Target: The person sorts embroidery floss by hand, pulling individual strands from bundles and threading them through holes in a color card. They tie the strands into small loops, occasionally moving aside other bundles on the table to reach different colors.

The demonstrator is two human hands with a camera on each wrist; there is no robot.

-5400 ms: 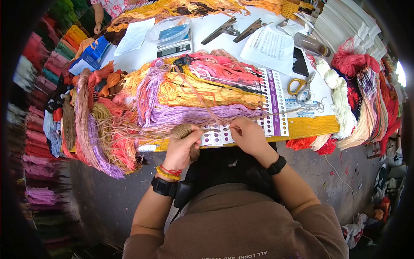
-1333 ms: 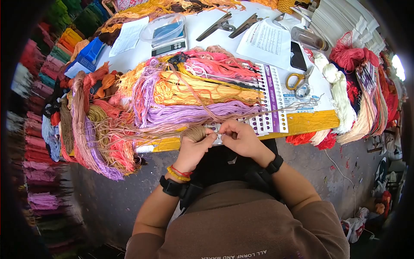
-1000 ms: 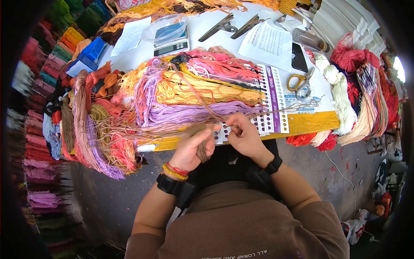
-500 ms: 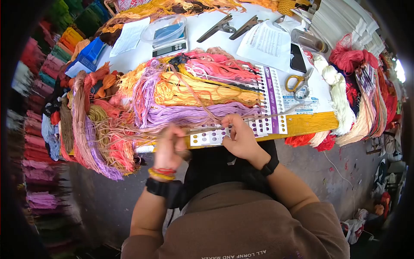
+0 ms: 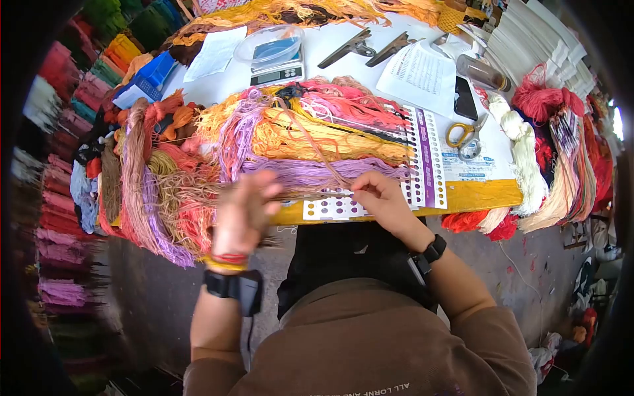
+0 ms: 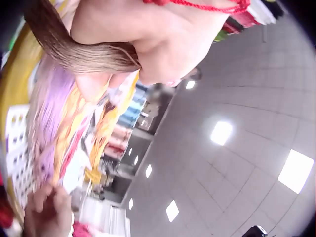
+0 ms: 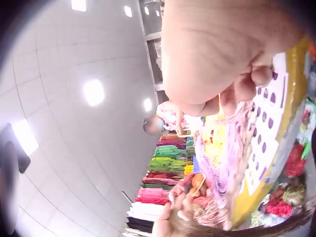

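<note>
The left hand [image 5: 243, 208], blurred, is over the table's front edge at the left of the punched card [image 5: 323, 210]. In the left wrist view a brown thread bundle [image 6: 94, 58] runs between its thumb and palm. The right hand [image 5: 389, 206] pinches thin tan strands [image 5: 310, 195] with thumb and fingertips above the card; the strands stretch leftward toward the left hand. Behind both hands lie purple threads [image 5: 304, 170] and yellow threads [image 5: 330, 137]. The right wrist view shows the right hand's [image 7: 227, 59] curled fingers and the left hand [image 7: 175, 217] with the bundle hanging from it.
Mixed skeins [image 5: 142, 171] drape over the table's left edge, white skeins [image 5: 527, 158] over the right. Scissors [image 5: 469, 137], a phone [image 5: 465, 98], a scale [image 5: 277, 74], a bottle [image 5: 482, 71], metal clips [image 5: 347, 47] and papers [image 5: 419, 72] lie farther back.
The left hand has moved left, away from the right hand, and its fingers look more spread. More of the punched card shows between them. The right hand keeps its pinch near the same place.
</note>
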